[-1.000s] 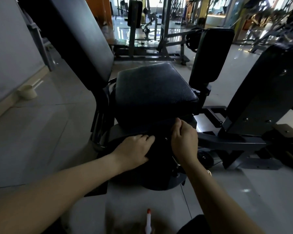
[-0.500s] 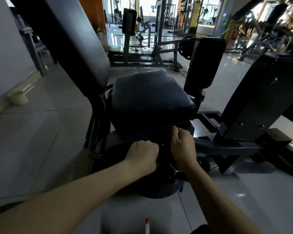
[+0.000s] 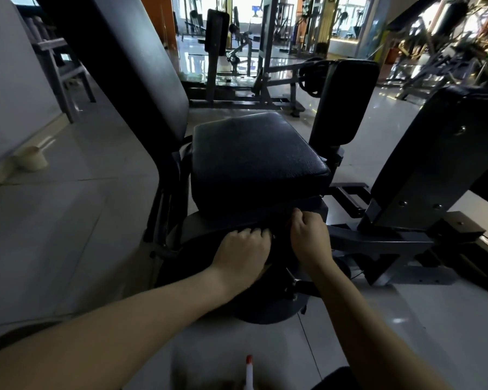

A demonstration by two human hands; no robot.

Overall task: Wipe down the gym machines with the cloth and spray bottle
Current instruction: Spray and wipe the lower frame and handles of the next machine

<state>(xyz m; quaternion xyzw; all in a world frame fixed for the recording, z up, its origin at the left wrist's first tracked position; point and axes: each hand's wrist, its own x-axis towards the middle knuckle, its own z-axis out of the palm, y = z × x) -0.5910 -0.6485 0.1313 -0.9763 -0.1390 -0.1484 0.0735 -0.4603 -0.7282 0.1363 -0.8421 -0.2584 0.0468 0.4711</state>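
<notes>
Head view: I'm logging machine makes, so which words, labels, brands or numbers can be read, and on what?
No text is readable.
Seat pad and spray bottle: no lettering shows.
Blue patch by the far windows: too small and blurred to read.

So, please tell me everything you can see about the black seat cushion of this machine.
The seat cushion is a thick, roughly square black pad with rounded corners and a grained, leather-like cover. It lies about level, its rear edge beside the tilted backrest. Nothing rests on top. The left hand and right hand are just below its front edge; whether they touch it is too dark to tell.
</notes>
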